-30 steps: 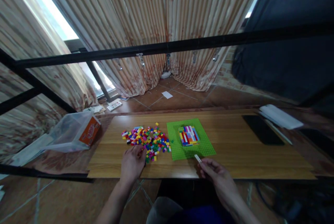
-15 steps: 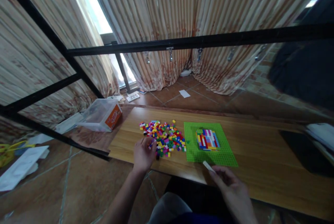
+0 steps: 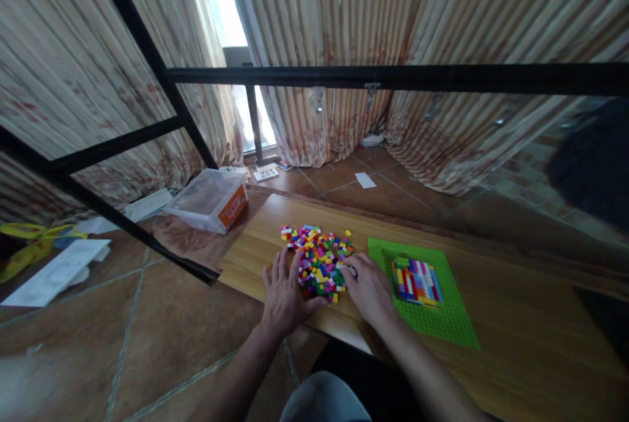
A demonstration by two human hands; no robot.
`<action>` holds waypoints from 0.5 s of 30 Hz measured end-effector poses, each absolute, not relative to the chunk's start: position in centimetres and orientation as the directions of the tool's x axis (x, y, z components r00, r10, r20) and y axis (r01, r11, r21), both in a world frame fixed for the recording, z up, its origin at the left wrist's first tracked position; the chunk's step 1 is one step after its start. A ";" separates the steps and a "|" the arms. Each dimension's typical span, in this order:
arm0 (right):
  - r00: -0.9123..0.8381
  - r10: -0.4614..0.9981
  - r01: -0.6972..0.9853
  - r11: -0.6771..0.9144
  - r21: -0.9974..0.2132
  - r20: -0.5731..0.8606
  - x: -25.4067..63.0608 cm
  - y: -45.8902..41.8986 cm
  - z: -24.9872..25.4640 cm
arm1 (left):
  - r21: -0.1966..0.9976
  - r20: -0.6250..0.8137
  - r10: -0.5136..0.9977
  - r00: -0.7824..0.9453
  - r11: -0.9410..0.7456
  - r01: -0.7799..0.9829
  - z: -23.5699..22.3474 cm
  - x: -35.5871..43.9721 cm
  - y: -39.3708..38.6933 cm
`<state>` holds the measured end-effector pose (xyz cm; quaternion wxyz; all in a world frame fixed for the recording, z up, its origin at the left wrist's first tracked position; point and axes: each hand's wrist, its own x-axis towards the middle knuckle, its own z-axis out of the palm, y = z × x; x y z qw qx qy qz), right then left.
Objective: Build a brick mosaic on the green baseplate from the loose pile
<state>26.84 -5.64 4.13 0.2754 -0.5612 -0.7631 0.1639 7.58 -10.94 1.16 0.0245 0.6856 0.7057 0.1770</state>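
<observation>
A heap of small colourful toy bricks (image 3: 322,271) lies loose on the wooden table. My left hand (image 3: 285,297) rests at the heap's left edge, palm down with fingers spread, and grips nothing. At the right edge of the heap is my right hand (image 3: 366,287), its fingers pinched together; a pale end of a white brick (image 3: 340,266) shows at the fingertips. Right of that hand lies a green baseplate (image 3: 455,317). On it stands a low rectangular build of bricks (image 3: 417,281) in striped red, white, blue, yellow and pink.
The wooden table (image 3: 260,238) is long and narrow. Beyond its left end a clear plastic box (image 3: 206,202) with an orange label sits on the floor. A black metal frame (image 3: 393,76) crosses in front of the curtains. A dark flat object (image 3: 599,317) lies at the right.
My right hand has moved left and away from me, from the table's front edge to the heap, with the white brick. My left hand has spread its fingers. The view has turned slightly left.
</observation>
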 end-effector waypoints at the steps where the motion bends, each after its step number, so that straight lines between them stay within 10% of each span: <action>1: -0.238 0.939 0.774 0.337 -0.535 0.247 26.3 -5.0 4.3 | 0.286 0.199 0.979 -0.051 -0.008 0.958 1.2 7.6 -10.6; 15: -0.273 0.938 0.871 0.336 -0.358 0.215 21.4 -1.7 3.0 | 0.290 0.161 0.986 -0.041 -0.008 0.957 1.2 8.8 -9.0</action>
